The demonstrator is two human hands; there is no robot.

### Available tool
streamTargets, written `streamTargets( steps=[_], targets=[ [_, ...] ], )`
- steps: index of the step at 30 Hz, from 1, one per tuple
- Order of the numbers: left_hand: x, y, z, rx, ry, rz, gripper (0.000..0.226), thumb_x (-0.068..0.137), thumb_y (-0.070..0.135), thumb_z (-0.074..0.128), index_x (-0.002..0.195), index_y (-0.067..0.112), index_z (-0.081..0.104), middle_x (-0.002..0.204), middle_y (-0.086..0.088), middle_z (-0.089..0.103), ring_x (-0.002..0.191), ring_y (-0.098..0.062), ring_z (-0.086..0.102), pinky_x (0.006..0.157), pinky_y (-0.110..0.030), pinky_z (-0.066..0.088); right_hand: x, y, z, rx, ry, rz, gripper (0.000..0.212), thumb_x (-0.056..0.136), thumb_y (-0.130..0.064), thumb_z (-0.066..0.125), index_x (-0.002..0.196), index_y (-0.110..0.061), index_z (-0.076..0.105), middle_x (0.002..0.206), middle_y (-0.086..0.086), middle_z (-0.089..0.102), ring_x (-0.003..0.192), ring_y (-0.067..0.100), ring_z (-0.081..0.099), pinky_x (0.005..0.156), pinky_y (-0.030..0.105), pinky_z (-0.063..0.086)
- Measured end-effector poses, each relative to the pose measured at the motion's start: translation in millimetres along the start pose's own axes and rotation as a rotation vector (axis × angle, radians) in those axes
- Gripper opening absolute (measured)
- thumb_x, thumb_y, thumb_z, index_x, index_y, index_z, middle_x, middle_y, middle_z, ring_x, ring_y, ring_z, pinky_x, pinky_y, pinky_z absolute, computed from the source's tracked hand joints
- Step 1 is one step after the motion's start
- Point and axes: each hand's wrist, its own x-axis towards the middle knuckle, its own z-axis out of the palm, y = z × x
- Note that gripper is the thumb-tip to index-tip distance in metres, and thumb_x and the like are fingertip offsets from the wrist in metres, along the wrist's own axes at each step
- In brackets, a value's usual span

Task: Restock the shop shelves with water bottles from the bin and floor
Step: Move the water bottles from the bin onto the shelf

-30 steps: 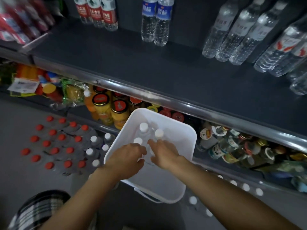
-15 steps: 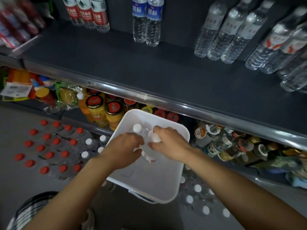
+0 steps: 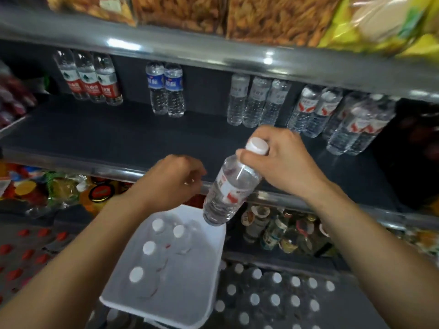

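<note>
My right hand [image 3: 282,160] grips a clear water bottle [image 3: 228,193] by its white cap and neck. The bottle hangs tilted in front of the dark shelf [image 3: 147,136], its base above the far rim of the white bin [image 3: 204,307]. My left hand [image 3: 171,184] hovers over the bin with its fingers curled and nothing in it. Several white-capped bottles [image 3: 164,241] stand inside the bin. More bottles stand at the back of the shelf: red-labelled [image 3: 91,79], blue-labelled [image 3: 165,89], white-labelled [image 3: 257,100].
Red-and-white labelled bottles [image 3: 342,117] crowd the shelf's right end. White-capped packs [image 3: 275,298] lie on the floor to the bin's right, red-capped ones [image 3: 26,252] to its left. Jars and small bottles [image 3: 280,229] fill the lower shelf. Snack bags [image 3: 273,17] sit on the shelf above.
My right hand has lifted one bottle out of the bin up to shelf height. The left hand rose out of the bin too. The view has tilted upward.
</note>
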Motion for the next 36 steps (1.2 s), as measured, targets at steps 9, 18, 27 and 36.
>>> streamTargets(
  steps=[9,18,27,36],
  targets=[
    [79.5,84.1,13.7,-0.083,0.006,0.184,0.022,0.086,0.017,0.065,0.107,0.017,0.07,0.09,0.005,0.071,0.08,-0.006,0.061,0.079,-0.024,0.05,6.6,54.6,-83.9,-0.169,0.263,0.089,0.037,0.076,-0.043,0.071,0.064,-0.01,0.058,0.06,0.002,0.058,0.056,0.015,0.054,0.05,0.029,0.039],
    [135.4,132.7,54.2,-0.125,-0.065,0.246,0.02,0.086,0.016,0.065,0.106,0.017,0.069,0.088,0.004,0.07,0.082,-0.012,0.064,0.083,-0.03,0.053,3.4,125.9,-125.5,-0.207,0.28,0.165,0.028,0.079,-0.03,0.07,0.067,-0.007,0.059,0.061,0.002,0.059,0.056,0.014,0.055,0.05,0.026,0.039],
    [155.0,137.4,66.7,-0.111,-0.073,0.235,0.022,0.087,0.016,0.063,0.108,0.016,0.07,0.092,0.002,0.071,0.086,-0.013,0.065,0.084,-0.032,0.053,27.4,157.7,-169.6,-0.337,-0.017,-0.02,0.014,0.077,-0.027,0.064,0.081,-0.014,0.063,0.079,0.002,0.065,0.076,0.022,0.06,0.067,0.032,0.045],
    [163.6,137.2,77.0,-0.099,-0.087,0.214,0.021,0.087,0.017,0.063,0.108,0.017,0.069,0.093,0.003,0.071,0.089,-0.015,0.065,0.086,-0.036,0.053,50.7,199.2,-164.1,-0.448,-0.246,-0.072,0.007,0.084,-0.014,0.06,0.09,-0.014,0.061,0.087,0.003,0.064,0.083,0.024,0.058,0.076,0.037,0.049]
  ],
)
